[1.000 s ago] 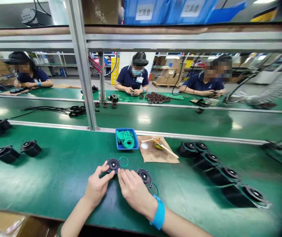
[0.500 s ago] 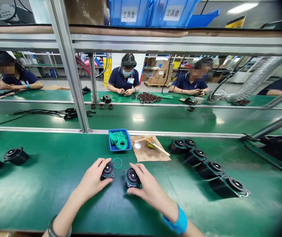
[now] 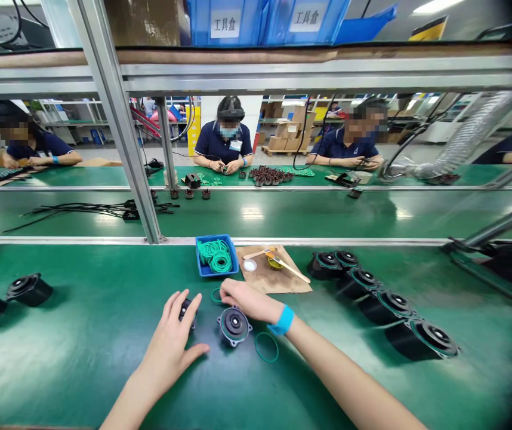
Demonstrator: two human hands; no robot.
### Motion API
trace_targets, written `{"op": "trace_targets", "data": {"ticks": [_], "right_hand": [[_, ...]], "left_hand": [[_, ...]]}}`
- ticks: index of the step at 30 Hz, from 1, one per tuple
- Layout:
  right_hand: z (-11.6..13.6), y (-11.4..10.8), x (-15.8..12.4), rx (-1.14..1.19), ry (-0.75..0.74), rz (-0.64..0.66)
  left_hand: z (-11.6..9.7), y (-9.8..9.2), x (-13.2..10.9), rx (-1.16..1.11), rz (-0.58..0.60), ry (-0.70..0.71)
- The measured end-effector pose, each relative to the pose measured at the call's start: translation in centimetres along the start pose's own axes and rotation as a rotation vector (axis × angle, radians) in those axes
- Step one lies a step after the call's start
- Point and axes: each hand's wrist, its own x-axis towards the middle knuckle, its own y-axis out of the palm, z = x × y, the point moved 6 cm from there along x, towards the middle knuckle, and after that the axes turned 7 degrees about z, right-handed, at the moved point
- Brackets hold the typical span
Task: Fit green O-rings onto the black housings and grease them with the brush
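Observation:
My left hand (image 3: 170, 334) is open, its fingers spread over a round black motor housing (image 3: 185, 309) that they partly hide; the thumb stands off it. Just behind the middle housing, my right hand (image 3: 249, 300) pinches a green rubber ring (image 3: 215, 295) at the ring's right side, with the fingertips bent down to the table. Between my hands stands another black motor housing (image 3: 234, 325), upright, with a green ring around its top. A second loose green ring (image 3: 267, 347) lies flat to the right of it, near my right wrist.
A blue tray (image 3: 218, 273) of green rings stands behind my hands. Beside it, brown cardboard (image 3: 256, 285) carries a brush, a stick and a small yellow tin. Several black housings (image 3: 421, 340) line the right; others (image 3: 30, 291) stand left. A metal post (image 3: 117, 131) rises behind. Co-workers sit opposite.
My right hand has left the middle housing and moved back and left to the loose ring. My left hand has loosened and spread its fingers. The ring near my right wrist now shows fully.

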Motion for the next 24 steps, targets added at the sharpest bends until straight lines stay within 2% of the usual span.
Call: {"op": "trace_targets", "data": {"ticks": [4, 6, 9, 12, 14, 17, 20, 22, 24], "right_hand": [[-0.6, -0.9, -6.1, 0.009, 0.113, -0.127], [-0.7, 0.4, -9.1, 0.009, 0.177, -0.11], [-0.7, 3.7, -12.1, -0.067, 0.306, -0.037], [-0.5, 5.8, -13.5, -0.157, 0.357, -0.059], [-0.7, 6.1, -14.0, -0.077, 0.348, -0.115], [-2.2, 5.1, -15.0, 0.299, 0.347, -0.261], [-4.3, 2.7, -17.0, 0.625, 0.412, -0.558], [-5.0, 1.2, -18.4, 0.669, 0.445, -0.698], [-5.0, 0.3, -19.5, 0.594, 0.452, -0.701]], "left_hand": [[-1.4, 1.2, 0.2, -0.04, 0.018, 0.01], [-2.4, 1.9, 0.5, -0.061, 0.032, 0.026], [-4.0, 2.7, 1.4, -0.056, 0.036, 0.052], [-5.3, 3.5, 2.7, 0.026, 0.047, 0.06], [-5.9, 4.0, 3.6, 0.111, 0.065, 0.044], [-6.9, 4.7, 4.7, 0.214, 0.079, 0.033], [-8.6, 5.6, 5.7, 0.262, 0.079, 0.067], [-10.3, 6.7, 6.3, 0.275, 0.092, 0.091], [-12.4, 8.0, 7.1, 0.275, 0.131, 0.114]]}}
